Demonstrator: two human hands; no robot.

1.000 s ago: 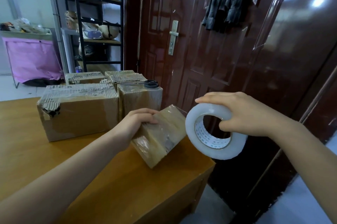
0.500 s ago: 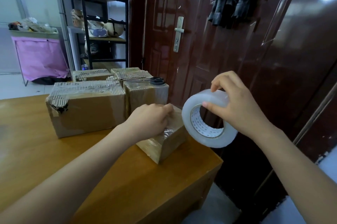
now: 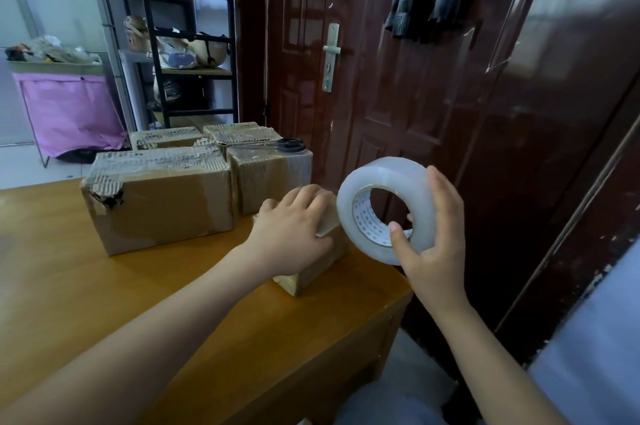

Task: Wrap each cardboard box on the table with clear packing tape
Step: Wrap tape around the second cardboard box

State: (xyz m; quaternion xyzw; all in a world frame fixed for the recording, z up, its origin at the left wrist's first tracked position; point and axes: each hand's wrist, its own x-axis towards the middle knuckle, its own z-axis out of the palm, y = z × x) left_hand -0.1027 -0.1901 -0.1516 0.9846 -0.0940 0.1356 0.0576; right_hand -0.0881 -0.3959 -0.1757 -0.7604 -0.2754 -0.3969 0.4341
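A small cardboard box (image 3: 313, 274) sits near the right edge of the wooden table (image 3: 104, 293), and shiny tape covers part of it. My left hand (image 3: 294, 230) lies on top of it, fingers spread and pressing down, thumb on its near side. Just to its right, beyond the table edge, my right hand (image 3: 433, 244) grips a roll of clear packing tape (image 3: 382, 206), thumb in the core and fingers round the outside. The roll touches the box's right end.
A large torn box (image 3: 159, 203) and a medium box (image 3: 273, 179) stand behind the small one, with two more boxes (image 3: 166, 137) further back. Black scissors (image 3: 289, 145) lie on the medium box. A dark red door (image 3: 398, 78) stands close behind the table's right edge.
The small box went from tilted on its edge to flat on the table. My left hand moved onto its top. My right hand turned its grip under the roll and brought it against the box.
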